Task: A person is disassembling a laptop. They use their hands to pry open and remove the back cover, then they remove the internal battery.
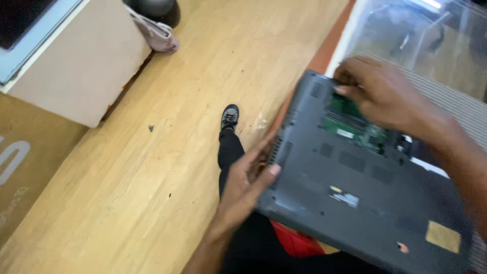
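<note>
Grey plastic meets my fingertips on both sides: my left hand (247,180) reaches up from below, fingers stretched almost flat and thumb out along the near-left edge of the upturned laptop (355,198), pressing on it by the side vents rather than closing round it. My right hand (378,91) comes in from the right, fingers curled down and tips bunched over the open bay near the laptop's far corner, touching the green circuit board (355,124) there; blur keeps me from telling whether anything is pinched between them. The laptop lies bottom-up and tilted across my lap, its far edge against the pale ribbed surface (446,94) at the right. Something red (297,243) shows under its near edge. Below the left hand are my black trouser leg (231,152) and dark shoe (230,116) on the light wooden floor (167,152). Further off stand a beige cabinet (81,66) and a pinkish bag (160,35).
</note>
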